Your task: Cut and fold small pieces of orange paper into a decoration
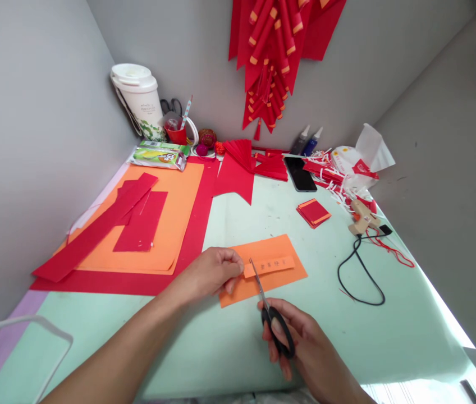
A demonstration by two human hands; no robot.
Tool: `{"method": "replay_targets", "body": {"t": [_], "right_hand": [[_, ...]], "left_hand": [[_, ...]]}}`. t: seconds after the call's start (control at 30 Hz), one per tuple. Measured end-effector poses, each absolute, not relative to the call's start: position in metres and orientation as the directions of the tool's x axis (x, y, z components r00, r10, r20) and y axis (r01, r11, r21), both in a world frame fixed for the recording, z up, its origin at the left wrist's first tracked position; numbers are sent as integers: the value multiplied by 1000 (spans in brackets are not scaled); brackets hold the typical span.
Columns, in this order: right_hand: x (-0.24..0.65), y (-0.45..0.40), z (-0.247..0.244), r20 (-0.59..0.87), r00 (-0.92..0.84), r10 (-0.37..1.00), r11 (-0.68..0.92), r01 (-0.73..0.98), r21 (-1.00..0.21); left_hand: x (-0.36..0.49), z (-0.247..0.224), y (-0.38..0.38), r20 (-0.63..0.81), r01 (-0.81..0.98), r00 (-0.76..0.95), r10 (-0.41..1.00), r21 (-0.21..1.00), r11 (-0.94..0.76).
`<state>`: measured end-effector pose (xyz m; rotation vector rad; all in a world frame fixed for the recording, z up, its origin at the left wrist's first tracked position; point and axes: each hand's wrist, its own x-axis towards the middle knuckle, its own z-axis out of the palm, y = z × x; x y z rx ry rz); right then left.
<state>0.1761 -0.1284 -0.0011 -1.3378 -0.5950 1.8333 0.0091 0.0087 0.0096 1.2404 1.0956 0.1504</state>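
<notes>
Bare forearms (pixel 137 336) are reaching in from the bottom edge, from 5 and 7 o'clock. Just ahead, the right hand (pixel 299 334) is gripping black-handled scissors (pixel 268 313), fingers wrapped around the loops. At the centre, the left hand (pixel 210 274) is pinching the left end of a narrow orange strip (pixel 279 264) between thumb and finger. The strip is lying over a wider orange sheet (pixel 282 246) and carrying handwritten marks. The blades are crossing it near the pinched end; whether they are cutting through is impossible to tell. Right of them, the marked length is looking whole, so the snipping seems barely begun. Beneath everything, a pale green table (pixel 322 303) is spreading out. Around the sheet, large red and orange papers (pixel 179 224) are lying at 10 o'clock, a small card stack (pixel 314 213) is sitting between 1 and 2, apparently already cut, and a tan corded tool (pixel 363 216) is resting at 2. Farther off, a phone (pixel 301 175) is lying near 1 and a white cup (pixel 147 104) is standing at 11. Grey walls (pixel 179 45) are enclosing the space, with a finished-looking red firecracker decoration (pixel 278 33) hanging at 12.
</notes>
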Motion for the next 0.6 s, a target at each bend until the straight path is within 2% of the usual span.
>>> {"method": "replay_targets", "body": {"t": [0.6], "right_hand": [[176,-127,0,-531,-167,831,-554,-334,-762]], "left_hand": [[11,13,5,-580,427,533,617,813,395]]}}
